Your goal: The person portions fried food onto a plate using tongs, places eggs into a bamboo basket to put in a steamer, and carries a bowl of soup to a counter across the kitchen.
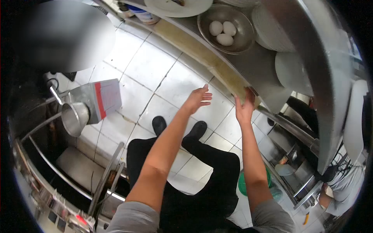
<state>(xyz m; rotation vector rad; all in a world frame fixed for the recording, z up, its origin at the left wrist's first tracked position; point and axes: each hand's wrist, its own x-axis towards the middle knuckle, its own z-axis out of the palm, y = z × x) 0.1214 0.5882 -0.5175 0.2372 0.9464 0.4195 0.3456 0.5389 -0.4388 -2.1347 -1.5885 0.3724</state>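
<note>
My left hand (pixel 198 100) reaches out over the tiled floor, fingers spread and nothing in it. To its right, my right hand (pixel 245 108) is at the edge of the metal shelf (pixel 254 68), thumb raised and fingers stretched; I cannot tell whether it touches the edge. Part of its fingers lies in shadow. On the shelf stands a metal bowl (pixel 243 44) holding three white eggs (pixel 225 39). Beside the bowl is a white plate (pixel 194 8) with a small dark piece on it.
Stacked white plates (pixel 272 31) fill the shelf's right side. At left are a grey box with a red stripe (pixel 107 99), a metal pot (pixel 74 118) and metal rails (pixel 107 174). A green bucket (pixel 243 184) sits behind my right arm. Another person's sleeve (pixel 347 194) shows at far right.
</note>
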